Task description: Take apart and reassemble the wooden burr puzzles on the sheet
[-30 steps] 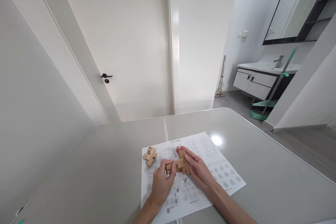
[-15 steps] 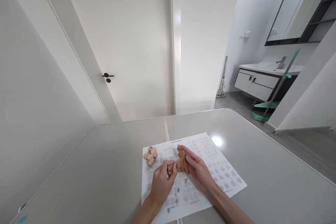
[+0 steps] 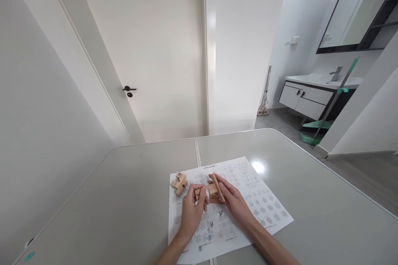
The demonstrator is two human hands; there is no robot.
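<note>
Wooden puzzle pieces (image 3: 212, 190) are between my two hands, just above a printed sheet (image 3: 245, 227). My left hand (image 3: 193, 207) is closed, its thumb and fingers pinching a notched wooden block (image 3: 198, 193) at the left end. My right hand (image 3: 234, 201) is closed around an upright, tilted wooden bar (image 3: 219, 188) on the right side. The pieces touch or sit against each other; how they interlock is partly hidden by the fingers. A small cluster of wooden blocks (image 3: 179, 183) lies on the sheet's upper left corner, left of my left hand.
The sheet lies on a grey table (image 3: 124, 198) with a seam down its middle. Beyond stand a white door (image 3: 161, 49) and a wall. At right are a sink cabinet (image 3: 304, 97), a mop (image 3: 264, 95) and a green dustpan (image 3: 311, 137).
The upright bar in my right hand has tilted, its top leaning left. My left hand has shifted slightly, turning the block, and its fingers have changed their hold. The view moved a little.
</note>
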